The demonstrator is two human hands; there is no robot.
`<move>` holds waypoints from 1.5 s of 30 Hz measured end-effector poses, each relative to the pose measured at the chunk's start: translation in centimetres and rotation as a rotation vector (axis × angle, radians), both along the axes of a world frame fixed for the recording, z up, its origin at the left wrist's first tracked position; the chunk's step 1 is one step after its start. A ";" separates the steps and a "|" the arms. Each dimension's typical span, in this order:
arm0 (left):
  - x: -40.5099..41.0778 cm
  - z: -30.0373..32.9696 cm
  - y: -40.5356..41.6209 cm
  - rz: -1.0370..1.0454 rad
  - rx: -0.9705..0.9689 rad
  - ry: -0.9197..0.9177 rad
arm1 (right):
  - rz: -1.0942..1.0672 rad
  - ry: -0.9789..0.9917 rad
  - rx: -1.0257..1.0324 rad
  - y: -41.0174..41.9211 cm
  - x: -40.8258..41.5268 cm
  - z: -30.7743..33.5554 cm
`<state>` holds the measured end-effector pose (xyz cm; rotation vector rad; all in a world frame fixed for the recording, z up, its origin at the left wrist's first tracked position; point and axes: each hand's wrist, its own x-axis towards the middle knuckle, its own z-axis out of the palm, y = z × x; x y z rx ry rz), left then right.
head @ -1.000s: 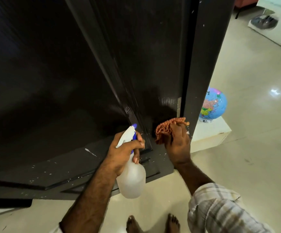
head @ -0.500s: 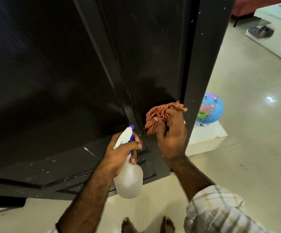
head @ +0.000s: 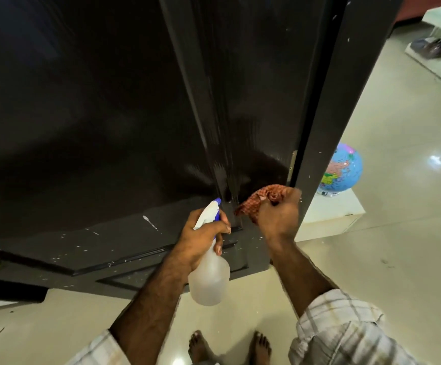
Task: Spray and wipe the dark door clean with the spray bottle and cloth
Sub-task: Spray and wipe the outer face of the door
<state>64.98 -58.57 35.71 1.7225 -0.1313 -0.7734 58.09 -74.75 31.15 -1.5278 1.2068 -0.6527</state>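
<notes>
The dark door (head: pixel 114 122) fills the left and middle of the head view, its lower panels flecked with white spots. My left hand (head: pixel 201 237) grips the neck of a translucent spray bottle (head: pixel 210 277) with a white and blue nozzle aimed at the door's lower part. My right hand (head: pixel 277 217) is closed on an orange checked cloth (head: pixel 260 198), pressed against the door low down, next to the dark door frame (head: pixel 346 96) and a metal hinge.
A globe (head: pixel 342 171) stands on a low white block (head: pixel 332 214) right of the frame. Pale glossy floor tiles spread to the right. A white platform with dark footwear (head: pixel 431 47) lies at the far upper right. My bare feet show at the bottom.
My right hand with the cloth rose along the door half a second ago and has come back down toward the frame's lower part. The left hand and bottle stayed almost still.
</notes>
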 end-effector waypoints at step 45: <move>1.1 1.4 5.4 0.096 -0.016 -0.037 | 0.709 0.414 -0.698 2.6 1.3 1.5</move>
